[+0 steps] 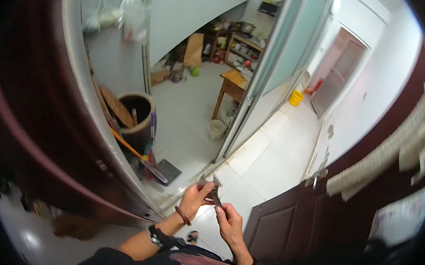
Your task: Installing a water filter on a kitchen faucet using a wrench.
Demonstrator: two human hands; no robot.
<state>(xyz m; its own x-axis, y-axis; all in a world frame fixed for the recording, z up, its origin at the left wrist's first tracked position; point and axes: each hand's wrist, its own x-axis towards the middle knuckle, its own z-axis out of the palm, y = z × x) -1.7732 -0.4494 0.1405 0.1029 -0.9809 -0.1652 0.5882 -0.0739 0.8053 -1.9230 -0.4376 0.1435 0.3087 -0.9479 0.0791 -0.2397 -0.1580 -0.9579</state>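
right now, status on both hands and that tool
Left hand and right hand both grip small dark metal hand tool. Dark brown wooden door just right.

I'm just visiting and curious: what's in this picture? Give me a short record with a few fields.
Place: tiled hallway between dark red doors, looking into a storeroom
Left hand: holds the head of a small metal tool, maybe pliers or a wrench
Right hand: grips the tool's handle end
Wrists: band on each
Nearby: dark barrel, mop, wooden table, yellow bucket
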